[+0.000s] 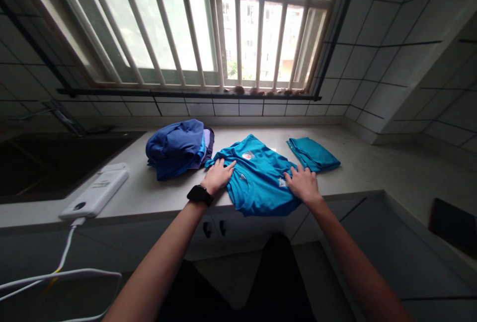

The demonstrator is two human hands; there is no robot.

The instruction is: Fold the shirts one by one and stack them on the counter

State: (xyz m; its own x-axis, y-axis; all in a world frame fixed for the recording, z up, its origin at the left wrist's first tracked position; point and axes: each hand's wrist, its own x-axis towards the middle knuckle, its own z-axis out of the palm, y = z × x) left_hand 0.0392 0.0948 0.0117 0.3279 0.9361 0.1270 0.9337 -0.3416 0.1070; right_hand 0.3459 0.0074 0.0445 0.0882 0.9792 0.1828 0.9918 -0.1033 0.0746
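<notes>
A bright blue T-shirt [261,183] lies rumpled across the counter in front of me. Its neckline faces left and its lower side droops over the counter's front edge. A small red-and-white print and a white logo show on the cloth. My left hand [218,177], below a black wristwatch [200,194], rests on the shirt's left part with thumb and fingers apart. On the right side, my right hand [303,183] touches the fabric beside the white logo, its fingers spread. Just beyond that hand sits a folded teal-blue garment [313,154].
A pile of dark blue and purple clothes [177,148] stands left of the shirt. Farther left are a white power bank [96,190] with a cable, a dark sink [70,163] and a faucet [65,117]. A barred window [212,39] rises behind. A dark object [452,225] lies at right.
</notes>
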